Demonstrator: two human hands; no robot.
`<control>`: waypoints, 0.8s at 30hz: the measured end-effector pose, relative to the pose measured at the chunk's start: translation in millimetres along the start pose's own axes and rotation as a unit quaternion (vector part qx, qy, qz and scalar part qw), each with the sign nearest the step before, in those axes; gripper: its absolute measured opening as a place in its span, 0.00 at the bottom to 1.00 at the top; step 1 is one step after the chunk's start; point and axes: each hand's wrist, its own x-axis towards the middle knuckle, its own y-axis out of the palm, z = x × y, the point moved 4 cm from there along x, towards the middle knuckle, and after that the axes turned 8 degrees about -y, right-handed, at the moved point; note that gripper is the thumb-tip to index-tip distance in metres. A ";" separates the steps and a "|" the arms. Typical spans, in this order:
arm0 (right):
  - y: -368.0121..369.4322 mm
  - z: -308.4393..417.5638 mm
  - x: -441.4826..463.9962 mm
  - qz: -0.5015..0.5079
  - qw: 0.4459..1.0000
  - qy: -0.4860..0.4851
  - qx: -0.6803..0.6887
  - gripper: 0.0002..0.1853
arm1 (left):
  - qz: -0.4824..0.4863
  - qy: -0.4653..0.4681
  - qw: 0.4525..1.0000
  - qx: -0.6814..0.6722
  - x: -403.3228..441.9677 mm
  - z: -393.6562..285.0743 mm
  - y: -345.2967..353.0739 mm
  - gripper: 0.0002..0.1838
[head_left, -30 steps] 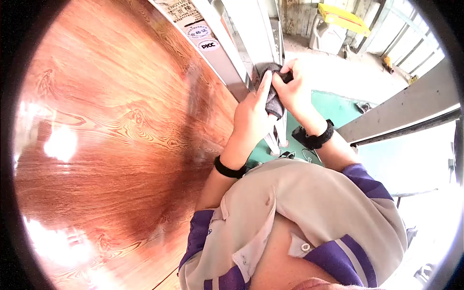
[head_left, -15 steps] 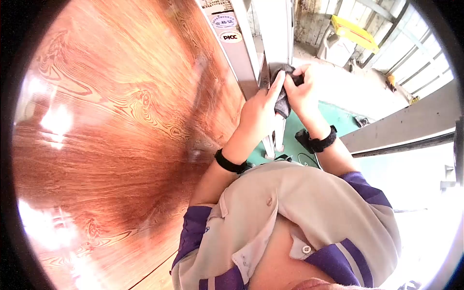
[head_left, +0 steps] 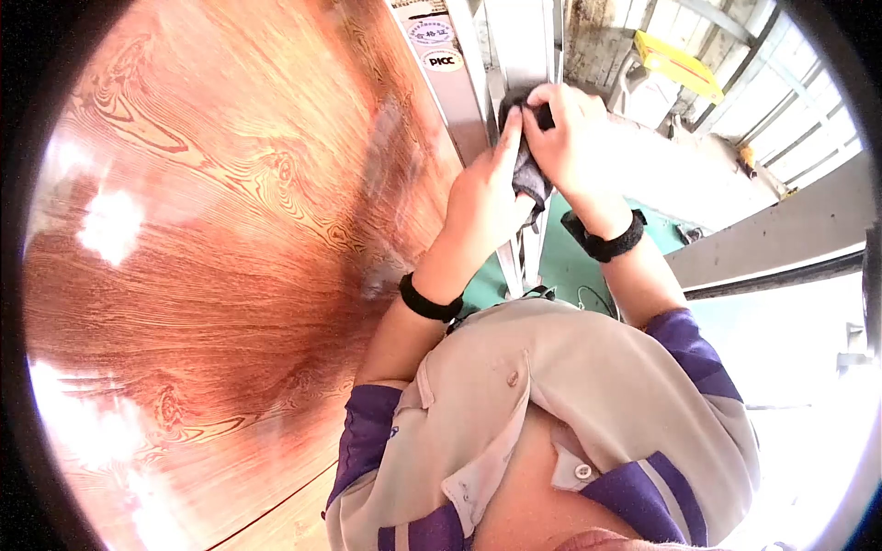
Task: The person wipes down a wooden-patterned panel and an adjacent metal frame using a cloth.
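Note:
A dark grey cloth (head_left: pixel 528 173) is bunched between my two hands, against a pale upright metal frame (head_left: pixel 522 55). My left hand (head_left: pixel 485 191) grips the cloth from its left side, the index finger stretched up along it. My right hand (head_left: pixel 571 142) is closed on the cloth's upper part, its thumb and bent fingers close to the left fingertip. Part of the cloth is hidden behind the fingers. Just left of the hands runs a strip with stickers (head_left: pixel 443 61) on it.
A large glossy wood-grain panel (head_left: pixel 230 230) fills the left side. At right is a grey beam (head_left: pixel 781 239). A yellow box (head_left: pixel 678 66) sits on a pale chair (head_left: pixel 638 96) at the upper right, and green flooring (head_left: pixel 570 257) shows below the hands.
Both hands and the cloth have moved a little up along the frame. My right hand has shifted higher and turned, showing more of its back.

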 end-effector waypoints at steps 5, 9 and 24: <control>1.7 11.2 38.9 -0.030 0.999 -0.044 -0.002 0.07 | -0.070 0.039 0.996 -0.026 19.9 -8.1 -24.6 0.51; 12.4 3.0 4.7 -0.016 1.000 0.011 0.007 0.07 | -0.024 0.001 1.000 0.012 6.6 5.0 -8.0 0.50; 44.1 -21.5 -115.5 0.100 0.991 0.088 -0.016 0.08 | 0.144 -0.111 0.983 0.040 -44.4 47.8 64.2 0.47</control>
